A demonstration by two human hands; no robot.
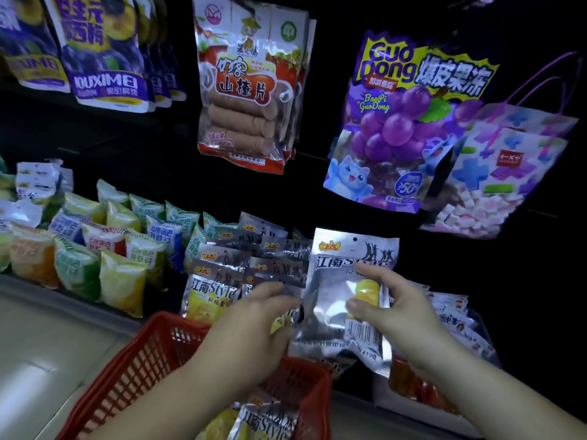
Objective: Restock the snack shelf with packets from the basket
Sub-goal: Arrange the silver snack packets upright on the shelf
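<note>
— What do we find in the red basket (152, 360)?

— It sits at the bottom centre of the frame, with a plastic lattice wall. Inside lie a few flat foil packets (263, 422), silver with a yellow picture, loose and overlapping.

— And the one we hold?

— The same kind. Our right hand (390, 309) pinches a silver packet (333, 281) at centre right, thumb on the front and fingers (371, 270) curled over its edge. It stands upright above the basket, just beside the shelf row (241, 262) of matching packets, which overlap like tiles.

— Our left hand (254, 325)?

— Its fingers are straight, slightly spread and hold nothing. They reach over the front of that row. The hand is blurred, so we cannot tell whether it touches.

— The rest of the snack shelf (143, 160)?

— Dark panels. At left, puffy pillow packs (104, 249) in green, yellow and orange stand in rows. Glossy bags hang above: purple-and-yellow bags (104, 58) upper left, packs of brown disc rolls (241, 90) top centre. At upper right hang a grape jelly bag (406, 122) and a patterned bag of white and pink cubes (508, 173) with cord handles. Pale floor (47, 344) shows lower left.
</note>
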